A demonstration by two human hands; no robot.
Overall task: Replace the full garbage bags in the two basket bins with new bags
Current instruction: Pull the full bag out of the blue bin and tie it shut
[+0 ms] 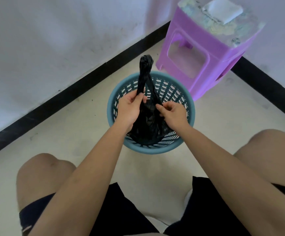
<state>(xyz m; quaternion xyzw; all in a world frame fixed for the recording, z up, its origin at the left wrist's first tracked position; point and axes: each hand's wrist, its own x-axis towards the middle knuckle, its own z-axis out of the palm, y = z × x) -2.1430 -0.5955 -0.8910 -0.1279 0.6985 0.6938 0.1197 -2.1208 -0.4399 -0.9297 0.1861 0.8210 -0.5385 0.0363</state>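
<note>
Over the bin (148,151), the left hand (129,108) grips the twisted neck of the bag (148,120), and the right hand (173,114) pinches its side. The bag sits inside the bin, gathered but not yet lifted out. Relining looks still to come.

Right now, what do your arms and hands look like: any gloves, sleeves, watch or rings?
No gloves on the left hand or right hand, and no rings or watch that I can see. The left forearm and right forearm are uncovered, with no sleeve in view. Below them, dark shorts are worn.
</note>
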